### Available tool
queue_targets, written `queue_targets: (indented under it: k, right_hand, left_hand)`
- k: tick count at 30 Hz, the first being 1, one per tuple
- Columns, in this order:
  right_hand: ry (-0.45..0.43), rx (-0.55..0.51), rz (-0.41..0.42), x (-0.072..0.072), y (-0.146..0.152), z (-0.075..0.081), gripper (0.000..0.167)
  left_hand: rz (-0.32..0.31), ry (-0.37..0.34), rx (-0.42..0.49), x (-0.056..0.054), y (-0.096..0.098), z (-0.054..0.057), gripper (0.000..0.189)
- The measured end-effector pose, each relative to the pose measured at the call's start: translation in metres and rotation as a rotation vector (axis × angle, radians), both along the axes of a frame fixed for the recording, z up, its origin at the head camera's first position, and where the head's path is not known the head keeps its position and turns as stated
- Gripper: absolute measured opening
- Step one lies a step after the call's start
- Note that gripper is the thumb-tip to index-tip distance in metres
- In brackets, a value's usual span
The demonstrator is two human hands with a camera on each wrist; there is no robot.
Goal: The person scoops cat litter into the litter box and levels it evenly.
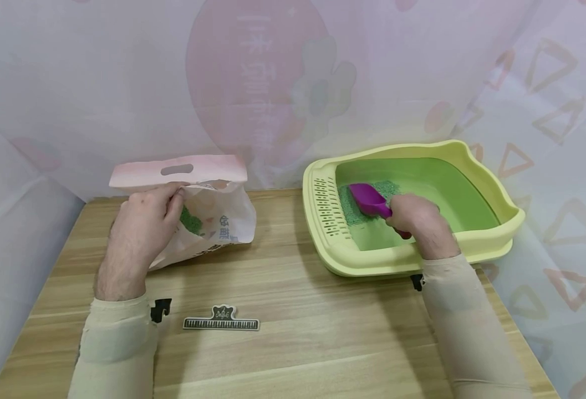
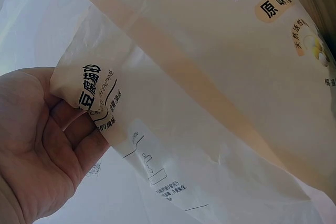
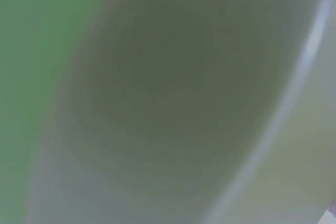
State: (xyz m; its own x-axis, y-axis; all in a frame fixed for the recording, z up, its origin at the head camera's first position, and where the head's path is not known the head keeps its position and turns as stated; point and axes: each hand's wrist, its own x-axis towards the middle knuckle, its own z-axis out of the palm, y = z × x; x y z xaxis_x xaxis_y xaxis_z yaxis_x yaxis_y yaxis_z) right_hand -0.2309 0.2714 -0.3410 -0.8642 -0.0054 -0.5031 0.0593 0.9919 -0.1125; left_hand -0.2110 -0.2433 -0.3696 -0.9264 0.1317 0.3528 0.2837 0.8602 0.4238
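Note:
On the left of the head view, my left hand [image 1: 145, 227] pinches the top edge of a pale pink and white cat litter bag [image 1: 238, 216]. Its mouth gapes a little, and green pellets show through a window in its front. In the left wrist view the thumb and fingers hold the printed bag [image 2: 173, 103] by its edge. My right hand [image 1: 417, 219] grips the handle of a purple scoop [image 1: 367, 198] inside the yellow-green litter box [image 1: 372, 261]. The scoop's bowl lies over green pellets [image 1: 387, 188] at the box's left end. The right wrist view is a blur of green and grey.
A black and white piano-keyboard clip [image 1: 222, 318] lies on the wooden table [image 1: 293, 343], near its front. Behind the table hangs a pale printed sheet [image 1: 123, 83]. The box has a slotted ledge [image 1: 326, 208] on its left side.

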Motion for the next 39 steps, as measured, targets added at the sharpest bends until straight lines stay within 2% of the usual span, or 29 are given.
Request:
queue_targets:
  k: [9,15,23,32,39]
  right_hand:
    - [0.026,0.013,0.011,0.000,0.019,0.004,0.041]
    - [0.018,0.023,-0.021,0.000,0.031,0.006,0.045]
    - [0.018,0.022,-0.067,-0.001,0.045,0.005,0.041]
    - [0.072,0.011,-0.135,0.001,0.058,0.002,0.039]
    - [0.081,-0.017,-0.192,0.003,0.067,0.003,0.033]
  left_hand:
    - [-0.006,0.019,0.006,-0.001,0.001,0.000,0.034]
    - [-0.005,0.017,0.008,0.000,0.001,0.000,0.033]
    - [-0.004,0.016,0.004,0.000,0.002,0.001,0.031]
    - [-0.009,0.024,-0.001,0.000,0.002,0.001,0.032]
    - [-0.008,0.021,-0.002,0.000,0.002,0.001,0.032]
